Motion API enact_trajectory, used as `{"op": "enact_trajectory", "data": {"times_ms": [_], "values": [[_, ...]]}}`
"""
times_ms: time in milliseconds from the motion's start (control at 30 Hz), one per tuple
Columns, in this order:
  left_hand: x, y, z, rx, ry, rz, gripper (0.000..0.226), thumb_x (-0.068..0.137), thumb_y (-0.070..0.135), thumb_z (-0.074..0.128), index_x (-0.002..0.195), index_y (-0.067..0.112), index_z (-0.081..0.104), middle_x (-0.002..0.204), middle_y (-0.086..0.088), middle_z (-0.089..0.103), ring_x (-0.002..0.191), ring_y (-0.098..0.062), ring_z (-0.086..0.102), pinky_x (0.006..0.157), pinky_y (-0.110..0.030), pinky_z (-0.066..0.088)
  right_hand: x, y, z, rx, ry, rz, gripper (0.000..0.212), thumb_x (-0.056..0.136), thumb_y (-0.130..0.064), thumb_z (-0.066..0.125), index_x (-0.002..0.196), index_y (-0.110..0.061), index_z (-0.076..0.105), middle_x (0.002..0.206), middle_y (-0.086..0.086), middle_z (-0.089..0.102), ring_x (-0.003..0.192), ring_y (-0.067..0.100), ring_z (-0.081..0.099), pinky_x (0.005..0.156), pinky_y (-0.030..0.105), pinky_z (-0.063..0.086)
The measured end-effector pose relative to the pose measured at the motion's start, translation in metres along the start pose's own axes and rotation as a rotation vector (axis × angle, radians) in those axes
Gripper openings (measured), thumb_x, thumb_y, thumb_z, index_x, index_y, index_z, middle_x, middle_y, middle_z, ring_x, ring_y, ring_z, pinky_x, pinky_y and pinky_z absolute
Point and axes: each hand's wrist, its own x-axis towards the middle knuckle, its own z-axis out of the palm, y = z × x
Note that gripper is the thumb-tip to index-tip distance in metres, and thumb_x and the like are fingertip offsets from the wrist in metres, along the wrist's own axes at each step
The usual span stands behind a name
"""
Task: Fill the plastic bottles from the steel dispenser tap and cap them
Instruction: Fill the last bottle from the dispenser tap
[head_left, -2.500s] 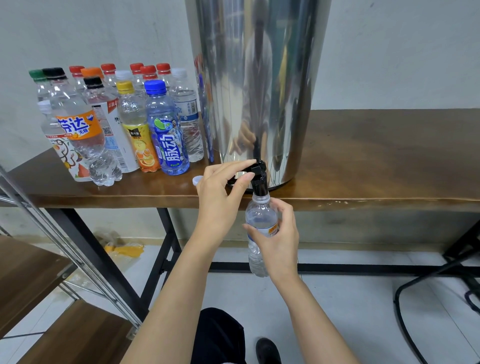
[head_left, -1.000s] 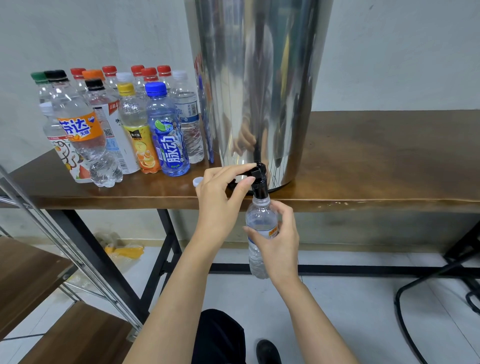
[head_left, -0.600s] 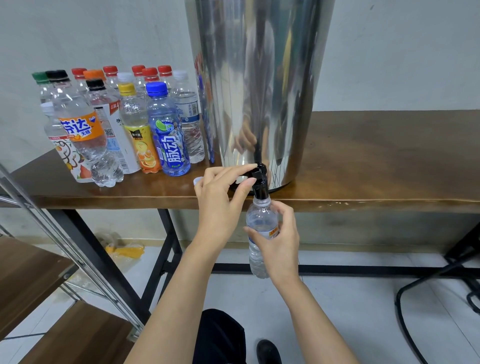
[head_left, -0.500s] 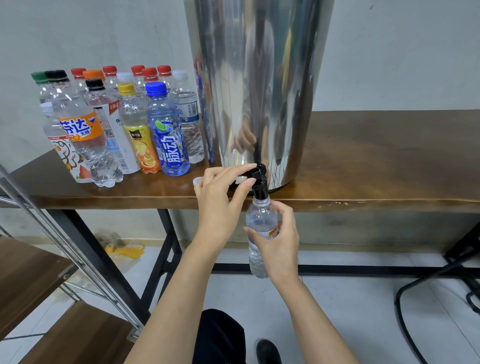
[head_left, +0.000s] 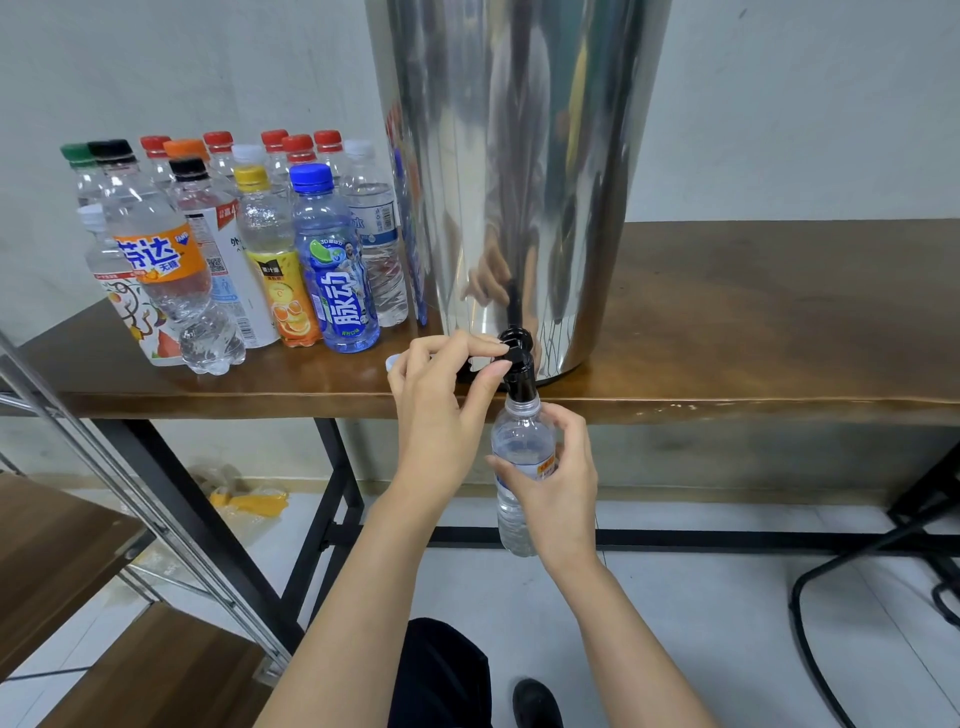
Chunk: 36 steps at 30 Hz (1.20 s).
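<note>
A tall steel dispenser (head_left: 514, 171) stands on the brown table (head_left: 753, 332), its black tap (head_left: 519, 364) jutting over the front edge. My right hand (head_left: 558, 483) grips a small clear plastic bottle (head_left: 519, 457) upright, its open neck pushed up against the tap spout. My left hand (head_left: 441, 405) pinches the tap's lever between thumb and fingers. A loose white cap (head_left: 390, 362) lies on the table just left of my left hand. Many capped bottles (head_left: 249, 249) stand grouped at the table's left.
A metal rack with wooden shelves (head_left: 78, 545) stands at the lower left. Black table legs and a crossbar (head_left: 332, 499) run under the table. Black cables (head_left: 831, 613) lie on the floor at the right. My shoe (head_left: 535, 701) is below.
Hardly anything has moved: both hands keep their places at the tap and bottle, with only a slight shift of the view.
</note>
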Motion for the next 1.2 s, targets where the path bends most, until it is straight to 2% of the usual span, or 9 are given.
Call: {"op": "enact_trajectory", "data": {"times_ms": [400,633,833,1033,1200], "values": [[-0.001,0.001,0.003,0.017,0.059,0.045,0.006,0.092,0.035,0.059,0.097,0.039,0.059,0.102,0.036,0.058,0.103,-0.004,0.054,0.1,-0.057,0.035,0.0,-0.002,0.0,0.013,-0.003,0.005,0.066,0.071,-0.012,0.088,0.121,-0.032,0.05,0.121,-0.013,0.056,0.111,-0.011,0.05,0.085,0.003,0.04],[-0.005,-0.002,0.006,-0.025,0.099,0.056,0.006,0.092,0.032,0.06,0.096,0.036,0.062,0.102,0.034,0.059,0.104,0.004,0.052,0.1,-0.057,0.035,0.0,-0.001,0.0,0.019,0.003,-0.005,0.066,0.07,-0.011,0.088,0.122,-0.031,0.051,0.121,-0.012,0.056,0.111,-0.009,0.051,0.085,0.003,0.04],[-0.006,-0.004,0.008,-0.025,0.106,0.083,0.006,0.092,0.029,0.062,0.096,0.03,0.066,0.106,0.032,0.06,0.104,-0.008,0.057,0.1,-0.052,0.035,-0.001,0.0,0.0,0.022,0.002,-0.003,0.066,0.07,-0.012,0.088,0.122,-0.03,0.051,0.121,-0.012,0.057,0.11,-0.008,0.052,0.085,0.005,0.041],[-0.006,-0.006,0.01,-0.019,0.119,0.099,0.009,0.092,0.029,0.061,0.098,0.036,0.062,0.108,0.033,0.058,0.103,-0.006,0.055,0.101,-0.049,0.034,0.0,-0.001,0.0,0.019,0.001,-0.002,0.066,0.071,-0.011,0.088,0.121,-0.033,0.05,0.12,-0.013,0.057,0.111,-0.008,0.051,0.085,0.004,0.04],[-0.006,-0.011,0.013,0.02,0.139,0.141,0.011,0.093,0.027,0.061,0.098,0.021,0.07,0.111,0.024,0.062,0.1,-0.011,0.056,0.099,-0.051,0.035,0.0,-0.002,0.0,0.014,0.0,-0.008,0.067,0.071,-0.011,0.088,0.119,-0.035,0.049,0.12,-0.013,0.056,0.11,-0.01,0.051,0.084,0.003,0.04]]}}
